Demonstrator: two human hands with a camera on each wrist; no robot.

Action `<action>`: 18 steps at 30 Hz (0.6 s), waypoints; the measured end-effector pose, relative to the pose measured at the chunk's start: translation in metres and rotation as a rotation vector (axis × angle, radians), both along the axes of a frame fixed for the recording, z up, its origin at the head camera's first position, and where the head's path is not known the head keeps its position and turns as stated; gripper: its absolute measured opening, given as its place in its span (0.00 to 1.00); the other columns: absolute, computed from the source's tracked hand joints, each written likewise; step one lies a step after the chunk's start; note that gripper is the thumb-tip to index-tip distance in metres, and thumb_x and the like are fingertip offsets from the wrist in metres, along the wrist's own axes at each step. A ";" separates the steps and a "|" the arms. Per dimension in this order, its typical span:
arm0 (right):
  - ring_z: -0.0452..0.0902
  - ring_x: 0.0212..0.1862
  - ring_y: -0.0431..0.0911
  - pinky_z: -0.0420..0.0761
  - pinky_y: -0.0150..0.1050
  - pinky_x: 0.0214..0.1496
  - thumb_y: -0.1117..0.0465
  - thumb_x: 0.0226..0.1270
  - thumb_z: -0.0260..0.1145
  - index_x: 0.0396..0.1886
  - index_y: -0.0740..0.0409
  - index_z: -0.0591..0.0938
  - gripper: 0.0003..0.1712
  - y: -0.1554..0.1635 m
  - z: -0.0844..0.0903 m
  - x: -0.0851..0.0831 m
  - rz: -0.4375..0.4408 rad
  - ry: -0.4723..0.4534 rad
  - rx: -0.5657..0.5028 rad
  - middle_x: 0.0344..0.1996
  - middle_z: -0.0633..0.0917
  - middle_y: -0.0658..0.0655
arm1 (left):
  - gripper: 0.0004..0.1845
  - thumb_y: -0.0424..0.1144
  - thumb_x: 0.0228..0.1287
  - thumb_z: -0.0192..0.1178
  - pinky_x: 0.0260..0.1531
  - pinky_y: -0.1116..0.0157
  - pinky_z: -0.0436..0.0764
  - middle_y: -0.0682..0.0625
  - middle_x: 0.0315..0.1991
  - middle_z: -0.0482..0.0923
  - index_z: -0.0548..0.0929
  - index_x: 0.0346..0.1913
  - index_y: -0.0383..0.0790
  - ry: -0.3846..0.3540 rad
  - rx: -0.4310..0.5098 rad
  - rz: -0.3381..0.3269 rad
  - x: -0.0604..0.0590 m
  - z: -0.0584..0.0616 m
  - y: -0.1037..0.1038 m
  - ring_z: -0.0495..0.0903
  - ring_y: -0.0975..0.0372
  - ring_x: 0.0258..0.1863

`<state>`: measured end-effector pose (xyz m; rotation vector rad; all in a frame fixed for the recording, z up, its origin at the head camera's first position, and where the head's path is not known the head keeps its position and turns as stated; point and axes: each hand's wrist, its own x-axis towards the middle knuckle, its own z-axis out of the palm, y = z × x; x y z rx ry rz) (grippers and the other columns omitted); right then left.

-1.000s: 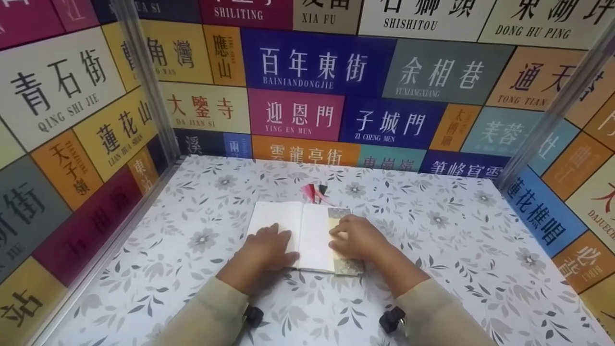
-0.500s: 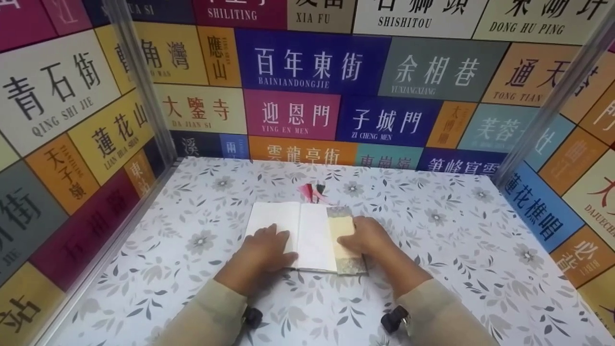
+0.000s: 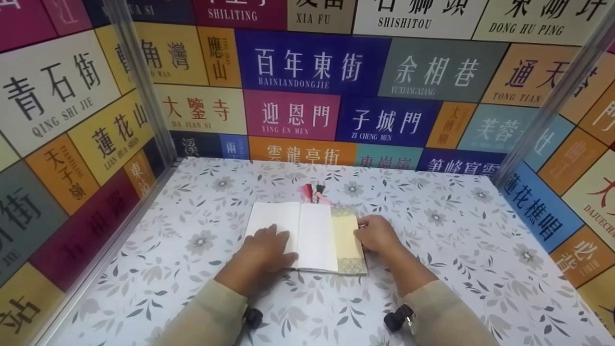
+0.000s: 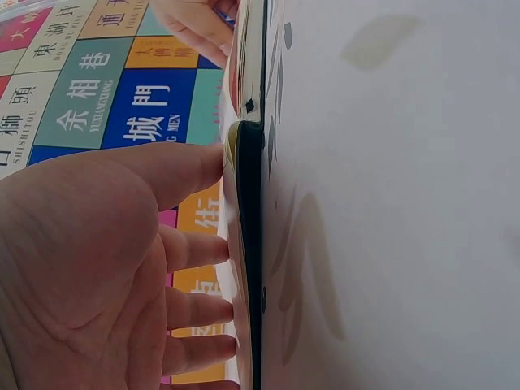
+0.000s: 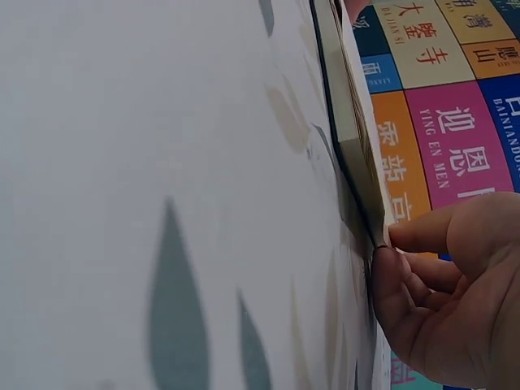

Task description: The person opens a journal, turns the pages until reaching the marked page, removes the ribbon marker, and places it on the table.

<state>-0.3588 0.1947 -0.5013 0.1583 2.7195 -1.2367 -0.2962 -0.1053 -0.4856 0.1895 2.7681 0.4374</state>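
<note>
Left hand [image 3: 269, 247], fingers extended, on open book [image 3: 316, 240]; right hand [image 3: 379, 235] pinching its edge. Beneath hands, white flower-patterned table [image 3: 442, 252]; beyond them, colourful sign-covered wall [image 3: 312, 72].

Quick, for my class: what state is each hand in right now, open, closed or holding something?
Left hand: open, fingertips resting on the open rectangular white-paged book.
Right hand: closed, pinching that book's right edge.

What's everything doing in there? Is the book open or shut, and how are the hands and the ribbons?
Book: open, lying face up
Left hand: fingers resting on the book's left side
Right hand: pinching the book's right edge
Yellow strip: facing up, at the book's right side
Ribbons: fanned out past the book's far edge
</note>
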 end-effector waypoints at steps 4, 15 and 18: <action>0.87 0.37 0.42 0.85 0.31 0.35 0.64 0.72 0.65 0.65 0.65 0.84 0.24 0.004 -0.001 0.001 -0.021 0.025 -0.030 0.49 0.89 0.62 | 0.42 0.63 0.75 0.59 0.87 0.38 0.49 0.44 0.89 0.51 0.62 0.85 0.52 -0.081 0.031 0.045 -0.002 0.001 -0.002 0.49 0.43 0.88; 0.88 0.37 0.43 0.86 0.33 0.37 0.63 0.76 0.62 0.69 0.64 0.81 0.25 0.019 -0.001 0.006 -0.093 -0.028 -0.083 0.48 0.88 0.60 | 0.42 0.64 0.76 0.58 0.85 0.37 0.53 0.39 0.87 0.54 0.63 0.85 0.47 -0.015 -0.010 -0.033 -0.002 -0.002 0.001 0.53 0.41 0.87; 0.87 0.36 0.43 0.86 0.33 0.36 0.63 0.76 0.62 0.69 0.64 0.81 0.25 0.022 -0.002 0.008 -0.102 -0.029 -0.131 0.45 0.88 0.59 | 0.42 0.63 0.76 0.58 0.85 0.37 0.55 0.39 0.87 0.56 0.64 0.84 0.47 -0.001 -0.024 -0.037 -0.002 -0.001 0.000 0.55 0.41 0.86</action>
